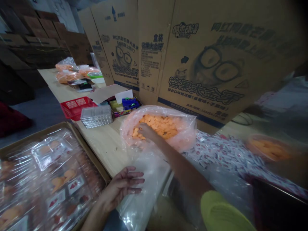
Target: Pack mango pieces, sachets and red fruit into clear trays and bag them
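Note:
My right hand (145,131) reaches into a large clear plastic bag (185,134) full of orange candy pieces (161,125); its fingers curl down among the pieces, and whether they grip any is hidden. My left hand (125,186) lies flat with fingers stretched out on a sheet of clear plastic (141,195) at the near edge of the wooden table (103,141). A heap of small red-and-white sachets (223,154) lies just right of the bag.
A cardboard box (45,179) of filled clear trays sits at the left. A red basket (75,107) and stacked clear trays (96,116) stand further back. Tall printed cartons (204,61) wall the table's far side. More bags of orange pieces (69,72) lie far left.

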Tool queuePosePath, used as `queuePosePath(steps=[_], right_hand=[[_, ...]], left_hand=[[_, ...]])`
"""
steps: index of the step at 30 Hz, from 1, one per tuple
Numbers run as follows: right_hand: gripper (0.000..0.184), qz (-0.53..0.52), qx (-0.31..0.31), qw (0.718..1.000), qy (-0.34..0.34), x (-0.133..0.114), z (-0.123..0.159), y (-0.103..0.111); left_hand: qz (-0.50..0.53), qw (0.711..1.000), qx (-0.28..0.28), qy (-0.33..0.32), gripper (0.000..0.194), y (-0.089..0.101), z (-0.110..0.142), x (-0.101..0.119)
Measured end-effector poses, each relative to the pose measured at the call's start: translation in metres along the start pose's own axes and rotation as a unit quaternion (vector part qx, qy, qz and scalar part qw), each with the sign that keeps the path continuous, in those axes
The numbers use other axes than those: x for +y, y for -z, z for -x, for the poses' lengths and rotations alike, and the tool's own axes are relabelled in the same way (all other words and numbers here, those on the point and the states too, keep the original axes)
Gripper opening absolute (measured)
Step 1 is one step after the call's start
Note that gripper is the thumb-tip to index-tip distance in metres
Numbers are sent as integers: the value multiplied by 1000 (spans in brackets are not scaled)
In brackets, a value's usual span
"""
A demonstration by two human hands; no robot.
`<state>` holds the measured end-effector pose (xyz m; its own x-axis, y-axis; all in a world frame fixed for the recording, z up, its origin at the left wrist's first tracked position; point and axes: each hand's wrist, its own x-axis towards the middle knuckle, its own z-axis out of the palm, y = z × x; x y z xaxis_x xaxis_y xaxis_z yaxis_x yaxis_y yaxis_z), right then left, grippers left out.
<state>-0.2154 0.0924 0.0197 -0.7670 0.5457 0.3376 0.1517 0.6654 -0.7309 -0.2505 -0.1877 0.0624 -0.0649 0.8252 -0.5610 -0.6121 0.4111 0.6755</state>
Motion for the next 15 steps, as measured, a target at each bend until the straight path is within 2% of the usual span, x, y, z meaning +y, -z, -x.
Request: queuePosePath(steps=[3, 4, 6, 8, 9, 11, 15], right_hand=[[7, -44, 8, 999, -32, -9, 16, 37], [11, -112, -3, 993, -46, -15, 25, 49], [17, -219, -95, 969, -68, -30, 45, 70], [14, -219, -192, 955, -62, -46, 66, 81], [11, -194, -230, 952, -59, -53, 75, 83], [9, -127, -263, 955, -59, -63, 90, 79], [11, -37, -202, 977, -64, -68, 103, 60]], left_hand=[[-7, 1000, -10, -7, 56, -4, -5, 1], [-8, 1000, -15, -9, 61, -5, -7, 2], [-8, 1000, -26, -7, 68, -9, -10, 2], [-5, 1000, -29, -6, 71, -14, -13, 2], [-4, 1000, -30, -7, 71, -16, -15, 1], [-3, 999, -30, -11, 70, -21, -17, -1], [-3, 1000, -27, -13, 67, -29, -22, -4]])
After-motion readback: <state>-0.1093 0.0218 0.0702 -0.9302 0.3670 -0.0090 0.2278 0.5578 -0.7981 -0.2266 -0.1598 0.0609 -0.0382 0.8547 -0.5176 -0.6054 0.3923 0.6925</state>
